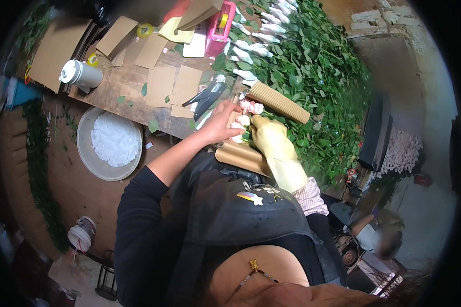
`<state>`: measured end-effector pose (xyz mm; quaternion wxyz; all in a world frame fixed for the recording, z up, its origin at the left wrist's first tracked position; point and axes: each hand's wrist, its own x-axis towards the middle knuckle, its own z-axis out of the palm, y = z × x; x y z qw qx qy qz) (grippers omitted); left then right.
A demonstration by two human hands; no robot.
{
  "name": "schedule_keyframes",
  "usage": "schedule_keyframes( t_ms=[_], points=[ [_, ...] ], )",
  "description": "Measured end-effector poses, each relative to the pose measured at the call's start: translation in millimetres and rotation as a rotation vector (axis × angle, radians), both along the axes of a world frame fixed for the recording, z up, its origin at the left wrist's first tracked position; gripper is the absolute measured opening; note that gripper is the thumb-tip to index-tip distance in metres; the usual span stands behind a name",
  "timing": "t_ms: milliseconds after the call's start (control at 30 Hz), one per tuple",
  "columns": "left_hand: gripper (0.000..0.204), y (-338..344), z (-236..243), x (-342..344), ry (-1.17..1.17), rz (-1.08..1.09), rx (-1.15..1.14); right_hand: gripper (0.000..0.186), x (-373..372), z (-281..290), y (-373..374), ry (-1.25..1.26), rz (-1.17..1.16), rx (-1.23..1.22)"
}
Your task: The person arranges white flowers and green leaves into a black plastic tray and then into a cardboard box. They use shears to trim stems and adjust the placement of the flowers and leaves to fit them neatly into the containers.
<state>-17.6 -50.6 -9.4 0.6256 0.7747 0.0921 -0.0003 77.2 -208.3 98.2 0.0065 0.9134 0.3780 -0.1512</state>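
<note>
A small bunch of pale pink and white roses point(239, 123) lies at the table's near edge, between two curled pieces of corrugated cardboard: an upper one point(279, 102) and a lower one point(243, 157). My bare left hand point(222, 123) holds the bunch from its left side, fingers bent against the blooms. In a pale yellow rubber glove, my right hand point(269, 137) closes on the roses from the right; its fingertips are partly hidden among blooms and leaves. Beyond my left hand lies a black stapler-like tool point(210, 97).
Leafy green stems point(312, 77) heap the table's right side, with several white-wrapped flower heads point(269, 28) along them. Flat cardboard pieces point(161, 86), a lidded grey cup point(82, 74) and a pink tape dispenser point(220, 30) lie farther off. A tub of white pieces point(112, 140) stands lower left; another person point(379, 235) is lower right.
</note>
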Motion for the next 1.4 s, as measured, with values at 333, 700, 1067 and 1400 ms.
schedule_keyframes(
  t_ms=[333, 700, 1067, 1400],
  points=[
    [0.055, 1.9, 0.2, 1.4, 0.005, -0.087, 0.037, 0.018, 2.0, 14.0, 0.3, 0.204, -0.121, 0.056],
    [0.028, 3.3, -4.2, -1.1, -0.024, -0.097, 0.028, 0.020, 7.5, -12.4, -55.4, 1.053, -0.650, 0.748],
    [0.028, 2.2, -8.4, -0.1, 0.019, -0.088, -0.017, 0.020, 8.2, -14.4, -58.2, 1.081, -0.635, 0.722],
    [0.026, 2.5, -12.6, -0.5, 0.016, -0.084, -0.017, 0.047, 11.4, 52.5, -18.4, 0.686, -0.231, 0.133]
  ],
)
